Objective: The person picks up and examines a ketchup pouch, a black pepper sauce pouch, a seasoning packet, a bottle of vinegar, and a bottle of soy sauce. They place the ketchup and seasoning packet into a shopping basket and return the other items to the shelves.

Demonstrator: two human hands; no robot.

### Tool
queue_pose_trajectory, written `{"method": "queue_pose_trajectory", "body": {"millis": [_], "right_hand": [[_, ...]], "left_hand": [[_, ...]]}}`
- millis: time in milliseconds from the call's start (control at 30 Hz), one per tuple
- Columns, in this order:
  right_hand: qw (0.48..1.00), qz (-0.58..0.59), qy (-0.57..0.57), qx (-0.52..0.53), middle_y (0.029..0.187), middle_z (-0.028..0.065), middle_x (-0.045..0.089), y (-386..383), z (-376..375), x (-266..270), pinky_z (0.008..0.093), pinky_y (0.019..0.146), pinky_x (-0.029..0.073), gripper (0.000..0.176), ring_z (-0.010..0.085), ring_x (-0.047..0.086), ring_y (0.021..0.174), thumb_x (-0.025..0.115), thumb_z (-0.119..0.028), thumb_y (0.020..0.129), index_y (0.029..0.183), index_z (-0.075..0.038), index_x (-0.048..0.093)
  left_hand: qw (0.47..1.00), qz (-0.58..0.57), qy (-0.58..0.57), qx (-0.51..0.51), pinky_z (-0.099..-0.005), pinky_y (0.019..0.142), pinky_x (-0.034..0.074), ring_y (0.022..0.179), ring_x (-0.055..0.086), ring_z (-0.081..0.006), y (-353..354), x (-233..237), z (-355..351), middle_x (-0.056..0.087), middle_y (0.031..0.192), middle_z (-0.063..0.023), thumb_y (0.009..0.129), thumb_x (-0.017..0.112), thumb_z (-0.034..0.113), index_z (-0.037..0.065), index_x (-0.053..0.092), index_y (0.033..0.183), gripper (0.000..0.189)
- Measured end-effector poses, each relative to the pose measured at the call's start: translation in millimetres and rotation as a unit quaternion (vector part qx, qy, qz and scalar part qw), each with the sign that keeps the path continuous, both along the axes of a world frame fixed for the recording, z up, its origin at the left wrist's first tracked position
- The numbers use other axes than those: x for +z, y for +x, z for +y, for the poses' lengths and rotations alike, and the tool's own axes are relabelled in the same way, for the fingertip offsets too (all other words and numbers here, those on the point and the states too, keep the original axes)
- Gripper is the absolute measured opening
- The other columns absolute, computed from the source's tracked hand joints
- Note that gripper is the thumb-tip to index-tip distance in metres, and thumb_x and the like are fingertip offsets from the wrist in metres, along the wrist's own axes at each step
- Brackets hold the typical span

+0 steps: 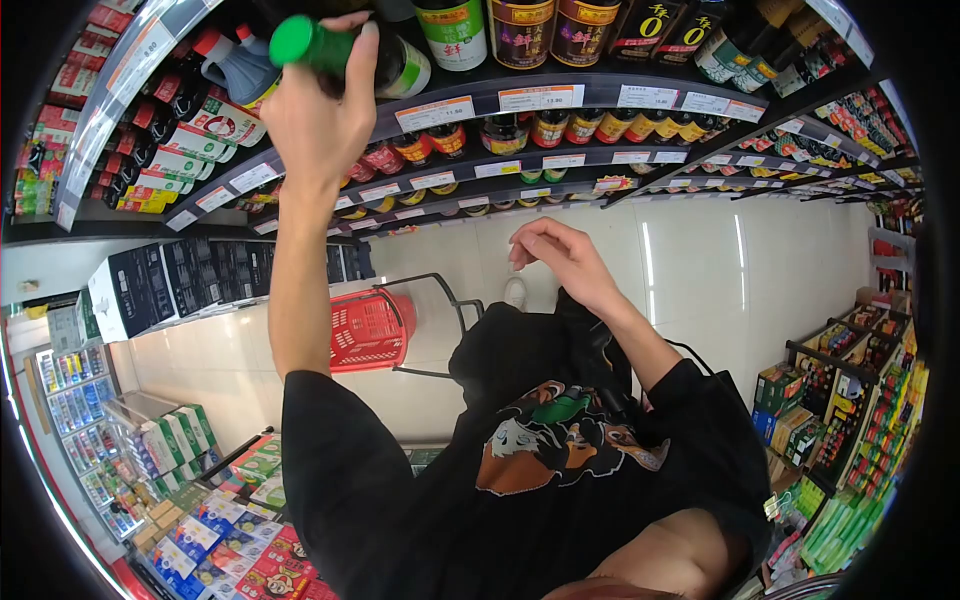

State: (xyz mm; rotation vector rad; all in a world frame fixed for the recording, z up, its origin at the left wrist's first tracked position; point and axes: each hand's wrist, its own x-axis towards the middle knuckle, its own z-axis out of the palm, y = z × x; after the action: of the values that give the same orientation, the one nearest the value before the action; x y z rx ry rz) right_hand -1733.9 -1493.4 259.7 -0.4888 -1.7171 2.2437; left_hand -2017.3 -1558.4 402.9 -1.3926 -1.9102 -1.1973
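Observation:
My left hand [325,125] reaches up to the top shelf with its fingers wrapped round a dark sauce bottle [298,42] that has a green cap. The bottle is tilted, cap toward the left; a green-and-white label [408,72] shows beyond my fingers and seems to belong to it. To its right stands a similar bottle with a green label [452,38]. My right hand [568,262] hangs over the aisle in front of my body, fingers loosely bent and apart, holding nothing.
A red shopping basket [368,332] with a black handle is on the tiled floor [700,260]. Lower shelves [590,155] carry several rows of jars. Black boxes [190,285] line the left, and stacked goods [230,550] stand behind me.

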Motion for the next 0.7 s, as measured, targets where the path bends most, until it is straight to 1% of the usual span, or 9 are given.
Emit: {"method": "queue_pose_trajectory", "body": {"millis": [33, 67, 200, 333, 400, 433, 500, 633, 700], "right_hand": [[1.000, 0.000, 0.000, -0.002, 0.094, 0.0076, 0.067, 0.6, 0.2, 0.1, 0.0306, 0.083, 0.053, 0.022, 0.0154, 0.066, 0.088, 0.054, -0.016, 0.104, 0.110, 0.004, 0.062], [1.000, 0.000, 0.001, -0.002, 0.093, 0.0076, 0.067, 0.8, 0.8, -0.3, 0.0309, 0.083, 0.053, 0.022, 0.0155, 0.066, 0.087, 0.053, -0.015, 0.104, 0.110, 0.004, 0.062], [1.000, 0.025, -0.001, -0.001, 0.101, 0.0080, 0.066, -5.4, 3.7, -0.6, 0.0326, 0.086, 0.052, 0.023, 0.0161, 0.065, 0.092, 0.053, -0.013, 0.104, 0.118, 0.004, 0.058], [0.991, 0.111, 0.014, -0.071, 0.129, 0.0123, 0.057, -20.6, 3.3, 26.0, 0.0362, 0.097, 0.048, 0.048, 0.0210, 0.059, 0.115, 0.058, -0.025, 0.101, 0.140, 0.000, 0.045], [0.986, 0.162, 0.016, -0.039, 0.144, 0.0152, 0.049, -21.3, 8.3, 29.5, 0.0405, 0.107, 0.042, 0.076, 0.0256, 0.051, 0.131, 0.066, -0.042, 0.094, 0.151, -0.003, 0.034], [0.987, 0.157, 0.014, -0.037, 0.144, 0.0152, 0.049, -19.2, 9.0, 27.2, 0.0405, 0.107, 0.042, 0.076, 0.0256, 0.051, 0.131, 0.066, -0.042, 0.094, 0.151, -0.003, 0.034], [0.984, 0.126, 0.034, 0.121, 0.144, 0.0148, 0.049, -12.9, 7.0, 22.4, 0.0428, 0.108, 0.041, 0.084, 0.0261, 0.050, 0.132, 0.074, -0.039, 0.089, 0.152, -0.002, 0.031], [0.994, -0.032, 0.087, 0.051, 0.137, 0.0120, 0.055, -10.9, -31.9, 18.4, 0.0368, 0.105, 0.042, 0.085, 0.0210, 0.054, 0.124, 0.084, -0.026, 0.081, 0.147, -0.001, 0.038], [0.997, -0.036, 0.053, 0.030, 0.130, 0.0113, 0.059, -8.2, -40.0, 5.8, 0.0335, 0.103, 0.042, 0.077, 0.0186, 0.055, 0.120, 0.081, -0.026, 0.083, 0.144, 0.000, 0.042]], "left_hand": [[0.997, 0.054, 0.031, -0.035, -0.0210, 0.049, 0.040, 0.051, 0.052, -0.0058, 3.5, -1.8, -5.5, 0.067, 0.075, 0.0010, 0.090, 0.074, 0.014, 0.002, 0.067, 0.111, 0.025], [0.996, 0.021, 0.077, -0.047, -0.0213, 0.046, 0.040, 0.048, 0.050, -0.0038, 11.8, -4.2, -10.7, 0.073, 0.088, -0.0004, 0.089, 0.075, 0.011, 0.002, 0.071, 0.096, 0.012], [0.982, -0.021, 0.125, -0.138, -0.0254, 0.076, 0.051, 0.080, 0.064, -0.0131, 31.6, 13.1, -41.9, 0.074, 0.102, -0.0166, 0.094, 0.064, 0.004, -0.010, 0.059, 0.108, 0.021], [0.930, -0.285, 0.106, -0.206, -0.0297, 0.085, 0.053, 0.088, 0.068, -0.0196, 58.4, 28.4, -65.9, 0.072, 0.102, -0.0217, 0.101, 0.053, 0.019, -0.009, 0.061, 0.105, 0.029], [0.899, -0.373, 0.033, -0.229, -0.0279, 0.079, 0.055, 0.086, 0.069, -0.0167, 58.3, 24.2, -70.5, 0.073, 0.102, -0.0210, 0.101, 0.055, 0.025, -0.008, 0.062, 0.106, 0.034], [0.874, -0.428, -0.005, -0.228, -0.0269, 0.076, 0.056, 0.084, 0.069, -0.0155, 63.9, 22.6, -70.7, 0.073, 0.102, -0.0205, 0.101, 0.056, 0.027, -0.008, 0.062, 0.107, 0.036], [0.839, -0.488, -0.049, -0.235, -0.0228, 0.068, 0.056, 0.081, 0.070, -0.0122, 70.6, 7.7, -64.6, 0.074, 0.099, -0.0159, 0.100, 0.059, 0.030, -0.006, 0.065, 0.107, 0.037], [0.803, -0.542, -0.153, -0.194, -0.0186, 0.054, 0.045, 0.067, 0.063, -0.0046, 72.1, -28.0, -45.6, 0.075, 0.092, -0.0084, 0.095, 0.067, 0.036, -0.002, 0.070, 0.101, 0.039], [0.798, -0.539, -0.220, -0.153, -0.0192, 0.051, 0.038, 0.058, 0.052, -0.0015, 69.4, -43.3, -40.7, 0.068, 0.074, -0.0003, 0.093, 0.069, 0.043, 0.000, 0.072, 0.095, 0.043]]}}
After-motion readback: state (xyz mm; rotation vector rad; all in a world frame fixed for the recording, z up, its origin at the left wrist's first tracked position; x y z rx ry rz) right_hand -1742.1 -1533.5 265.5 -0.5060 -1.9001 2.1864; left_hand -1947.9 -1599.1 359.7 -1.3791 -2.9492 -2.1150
